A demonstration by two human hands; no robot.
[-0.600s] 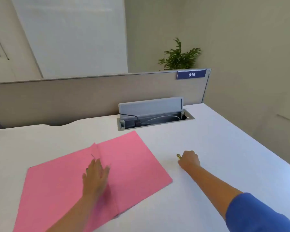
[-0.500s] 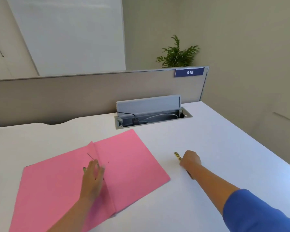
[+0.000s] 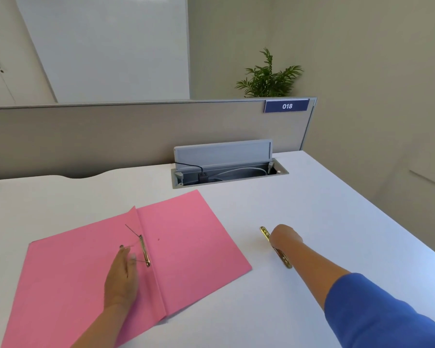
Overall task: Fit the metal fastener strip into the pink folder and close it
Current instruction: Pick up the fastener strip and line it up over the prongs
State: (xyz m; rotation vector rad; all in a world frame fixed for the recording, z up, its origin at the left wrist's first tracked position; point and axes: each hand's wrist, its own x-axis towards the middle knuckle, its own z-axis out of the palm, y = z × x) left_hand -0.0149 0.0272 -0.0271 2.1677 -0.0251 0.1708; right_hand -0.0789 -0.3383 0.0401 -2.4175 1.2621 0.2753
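Note:
The pink folder (image 3: 186, 237) lies open and flat on the white desk (image 3: 324, 209). Along its spine sits a brass fastener bar (image 3: 144, 249) with thin prongs sticking up. My left hand (image 3: 122, 277) rests flat on the left leaf, fingertips touching the prongs beside that bar. To the right of the folder a second brass fastener strip (image 3: 276, 248) lies on the bare desk. My right hand (image 3: 285, 237) is closed over the middle of this strip, whose two ends stick out past the fingers.
An open cable hatch (image 3: 226, 172) with a raised grey lid and cables inside sits at the back of the desk. Behind it stands a beige partition (image 3: 111, 139) with a blue sign reading 018, and a green plant (image 3: 269, 76) beyond.
My left hand has slid back toward me, uncovering the brass bar and prongs at the spine. My right hand stays closed on the strip, more of which shows now.

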